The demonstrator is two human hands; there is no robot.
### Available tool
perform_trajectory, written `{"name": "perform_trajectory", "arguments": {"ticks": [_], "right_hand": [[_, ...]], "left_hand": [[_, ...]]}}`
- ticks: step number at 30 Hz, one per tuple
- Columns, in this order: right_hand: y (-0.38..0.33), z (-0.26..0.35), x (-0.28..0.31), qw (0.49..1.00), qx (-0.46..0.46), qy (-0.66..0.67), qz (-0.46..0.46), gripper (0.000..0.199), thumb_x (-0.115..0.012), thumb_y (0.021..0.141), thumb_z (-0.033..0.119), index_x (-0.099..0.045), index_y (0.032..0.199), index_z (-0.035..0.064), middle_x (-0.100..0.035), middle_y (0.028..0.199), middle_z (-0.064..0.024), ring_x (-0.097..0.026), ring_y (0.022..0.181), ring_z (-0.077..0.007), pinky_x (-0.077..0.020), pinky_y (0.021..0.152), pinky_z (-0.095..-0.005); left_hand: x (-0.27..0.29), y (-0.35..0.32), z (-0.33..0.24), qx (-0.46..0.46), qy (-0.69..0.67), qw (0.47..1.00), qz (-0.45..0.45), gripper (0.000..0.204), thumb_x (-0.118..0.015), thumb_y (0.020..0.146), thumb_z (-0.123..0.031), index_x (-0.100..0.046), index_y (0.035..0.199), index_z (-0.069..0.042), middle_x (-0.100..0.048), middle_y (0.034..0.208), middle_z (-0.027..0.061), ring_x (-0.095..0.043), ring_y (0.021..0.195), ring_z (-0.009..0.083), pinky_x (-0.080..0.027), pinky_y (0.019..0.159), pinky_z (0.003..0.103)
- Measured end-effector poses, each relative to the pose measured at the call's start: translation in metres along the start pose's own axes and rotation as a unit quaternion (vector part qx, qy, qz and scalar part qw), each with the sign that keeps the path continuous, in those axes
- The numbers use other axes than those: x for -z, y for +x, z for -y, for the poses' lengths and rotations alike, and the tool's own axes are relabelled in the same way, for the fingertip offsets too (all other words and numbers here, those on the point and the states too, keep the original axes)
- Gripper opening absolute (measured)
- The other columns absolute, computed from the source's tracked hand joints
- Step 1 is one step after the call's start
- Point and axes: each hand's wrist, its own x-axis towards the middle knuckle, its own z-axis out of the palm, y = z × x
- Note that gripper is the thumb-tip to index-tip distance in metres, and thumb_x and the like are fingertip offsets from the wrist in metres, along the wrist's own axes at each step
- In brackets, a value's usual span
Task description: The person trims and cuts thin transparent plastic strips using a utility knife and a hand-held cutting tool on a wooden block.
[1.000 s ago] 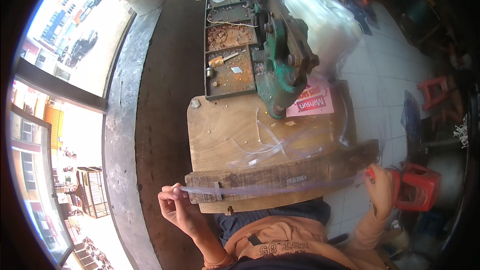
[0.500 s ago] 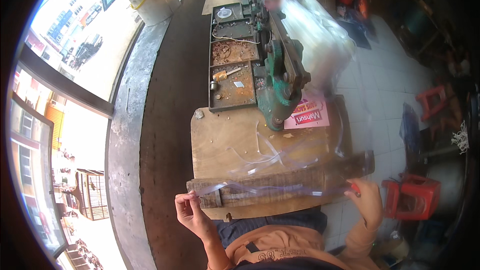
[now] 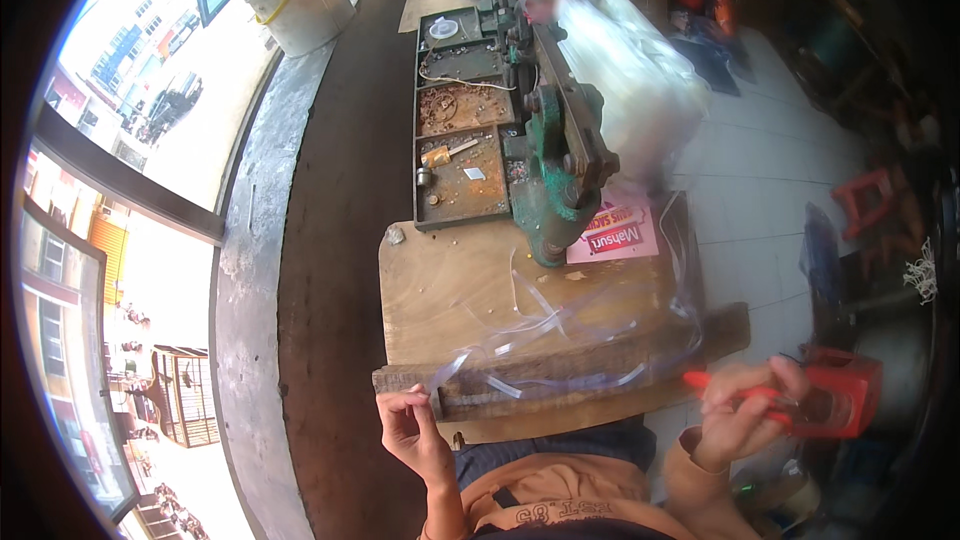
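In our left hand, narrowed fingers pinch one clear strip, which trails loosely along one wooden beam; our right hand wraps one red tool. The strip looks light, limp and slippery, best gripped near its end. Beyond, the surface bears more strips, too tangled to count, and one green machine.

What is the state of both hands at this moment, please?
Left hand: closed, pinching a clear strip.
Right hand: closed around a red tool.
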Motion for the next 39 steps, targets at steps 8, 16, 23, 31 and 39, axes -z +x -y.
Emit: {"name": "perform_trajectory", "arguments": {"ticks": [8, 16, 23, 31, 39], "right_hand": [[0.007, 0.006, -0.008, 0.993, 0.024, -0.022, -0.117, 0.054, -0.039, 0.097, 0.038, -0.021, 0.127, -0.0031, -0.057, 0.064, -0.0114, -0.046, 0.039, -0.0156, -0.0421, 0.041, -0.0259], [0.014, -0.022, -0.017, 0.921, 0.077, -0.106, 0.366, 0.037, -0.073, 0.066, 0.002, -0.065, 0.101, 0.0107, -0.060, 0.070, -0.0025, -0.059, 0.055, -0.0166, -0.0469, 0.048, -0.0286], [-0.022, -0.006, -0.050, 0.904, 0.039, 0.071, 0.421, 0.045, -0.068, 0.072, 0.003, -0.059, 0.116, 0.0028, -0.054, 0.120, -0.0145, -0.061, 0.065, -0.0117, -0.0517, 0.057, -0.0254], [-0.040, -0.005, -0.056, 0.894, 0.046, 0.106, 0.432, 0.028, -0.071, 0.070, 0.009, -0.064, 0.097, 0.0064, -0.064, 0.082, -0.0052, -0.062, 0.062, -0.0193, -0.0490, 0.053, -0.0282], [-0.058, 0.001, -0.078, 0.910, -0.136, 0.051, 0.387, 0.017, -0.069, 0.074, 0.002, -0.065, 0.090, 0.0024, -0.062, 0.075, -0.0093, -0.060, 0.056, -0.0207, -0.0454, 0.049, -0.0291]], "left_hand": [[-0.007, -0.005, 0.003, -0.032, 0.041, 0.998, 0.016, 0.013, -0.055, 0.081, 0.010, -0.056, 0.076, -0.002, -0.051, 0.081, 0.0058, -0.054, 0.082, 0.0159, -0.046, 0.081, 0.029], [-0.007, -0.007, -0.011, -0.157, 0.125, 0.979, 0.035, 0.016, -0.059, 0.073, 0.012, -0.059, 0.075, -0.004, -0.056, 0.080, 0.0076, -0.055, 0.075, 0.0188, -0.045, 0.070, 0.028], [-0.014, -0.015, -0.021, -0.326, 0.043, 0.908, 0.259, 0.027, -0.068, 0.051, 0.007, -0.066, 0.074, -0.008, -0.062, 0.078, 0.0022, -0.060, 0.062, 0.0175, -0.044, 0.049, 0.027], [-0.007, -0.016, -0.026, -0.267, -0.037, 0.932, 0.243, 0.015, -0.063, 0.063, 0.012, -0.061, 0.067, -0.002, -0.060, 0.075, 0.0088, -0.056, 0.061, 0.0186, -0.043, 0.051, 0.024], [0.006, -0.018, -0.007, -0.015, -0.061, 0.973, 0.221, 0.016, -0.062, 0.079, 0.010, -0.054, 0.091, 0.003, -0.063, 0.083, 0.0129, -0.063, 0.078, 0.0165, -0.050, 0.066, 0.026]]}}
